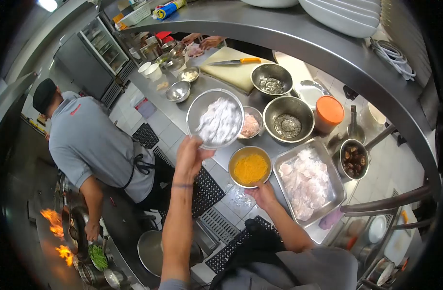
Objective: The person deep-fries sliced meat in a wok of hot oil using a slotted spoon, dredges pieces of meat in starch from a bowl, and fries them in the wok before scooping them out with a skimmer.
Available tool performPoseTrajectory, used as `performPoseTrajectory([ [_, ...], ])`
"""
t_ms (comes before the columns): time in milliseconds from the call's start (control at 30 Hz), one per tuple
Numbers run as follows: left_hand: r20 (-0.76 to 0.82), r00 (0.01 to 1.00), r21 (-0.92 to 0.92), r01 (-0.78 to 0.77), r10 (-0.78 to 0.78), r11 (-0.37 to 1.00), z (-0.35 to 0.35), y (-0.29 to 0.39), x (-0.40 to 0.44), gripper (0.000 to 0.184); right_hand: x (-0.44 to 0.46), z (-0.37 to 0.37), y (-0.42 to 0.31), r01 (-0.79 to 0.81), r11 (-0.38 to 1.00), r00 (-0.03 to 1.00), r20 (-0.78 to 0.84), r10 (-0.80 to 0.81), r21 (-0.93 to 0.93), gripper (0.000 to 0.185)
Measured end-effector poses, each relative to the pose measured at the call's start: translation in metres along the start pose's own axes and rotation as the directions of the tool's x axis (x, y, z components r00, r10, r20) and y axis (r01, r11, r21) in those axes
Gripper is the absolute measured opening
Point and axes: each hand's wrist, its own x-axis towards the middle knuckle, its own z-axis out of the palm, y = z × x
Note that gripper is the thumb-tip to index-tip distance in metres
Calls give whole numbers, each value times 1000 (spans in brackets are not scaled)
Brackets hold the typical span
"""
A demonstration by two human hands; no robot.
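Gripped at the near rim by my left hand (190, 155): one clear bowl (193, 107), raised over the counter (183, 118), holding white contents (219, 121). Gripped at the near edge by my right hand (262, 194): one metal bowl (231, 166), orange-yellow contents (251, 167); whether it rests on the counter, I cannot tell. Beside it, right: one rectangular tray (336, 187), pale raw pieces (303, 183) inside. Beyond the tray: one wide steel bowl (301, 110) and one orange-lidded tub (329, 113). Farther off: one knife (236, 62) on a cutting board (224, 77).
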Motion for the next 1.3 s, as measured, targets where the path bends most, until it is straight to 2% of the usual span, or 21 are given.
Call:
performPoseTrajectory([
  [67,-36,999,31,14,-13,999,-30,3,-64,28,18,-17,8,-12,998,999,40,10,62,51],
  [100,-111,994,6,-22,22,1000,-53,-14,-91,36,25,-31,9,-33,994,998,55,27,107,51],
  [133,-305,952,86,47,-19,995,-89,-42,-151,35,31,-26,21,-87,988,992,102,74,125,52],
  [233,-542,839,60,95,-47,994,-156,-117,-244,33,-12,11,26,0,999,993,-117,-5,-48,45],
  [333,-711,690,-82,108,-134,991,-183,-171,-336,27,-29,-5,68,-224,952,965,85,246,-208,40],
  [433,-817,547,-186,50,-183,981,-190,-206,-432,22,-66,7,119,-276,729,867,166,471,-626,45],
  [500,-884,417,-257,-50,-214,965,-188,-245,-501,23,-101,20,156,-221,522,775,177,607,-824,44],
  [600,-928,271,-315,-204,-256,927,-170,-274,-594,24,-150,28,217,47,337,598,297,744,-940,38],
  [633,-953,164,-288,-234,-254,929,-162,-290,-623,25,-176,37,232,146,282,550,314,773,-948,36],
  [733,-972,-83,-183,-317,-219,931,-135,-326,-701,22,-228,20,292,442,264,382,446,809,-857,33],
  [767,-969,-136,-144,-363,-205,921,-118,-351,-729,20,-256,16,299,473,261,307,436,846,-841,33],
  [800,-964,-177,-115,-398,-200,910,-108,-370,-757,18,-285,19,309,571,186,287,407,867,-800,33],
  [867,-926,-308,-56,-463,-220,885,-77,-381,-798,18,-317,17,337,789,223,65,438,897,-573,29],
  [933,-885,-389,-27,-509,-258,860,-77,-378,-827,18,-348,50,371,889,207,-31,396,918,-409,27],
  [1000,-857,-453,20,-509,-247,861,-60,-371,-854,17,-372,71,392,910,367,-225,517,826,-191,27],
  [1067,-830,-496,46,-518,-256,854,-44,-367,-868,17,-389,92,409,907,344,-168,540,825,-244,26],
  [1133,-801,-541,97,-540,-257,836,-40,-360,-877,17,-407,113,430,910,354,-177,567,805,-218,25],
  [1167,-813,-527,114,-561,-248,820,-43,-361,-880,17,-422,123,438,931,337,-206,556,805,-142,23],
  [1267,-789,-552,123,-571,-268,812,-46,-341,-877,21,-467,148,480,858,508,-450,590,670,78,21],
  [1300,-797,-527,121,-618,-295,777,-50,-331,-873,23,-470,145,510,825,539,-519,606,603,170,20],
])
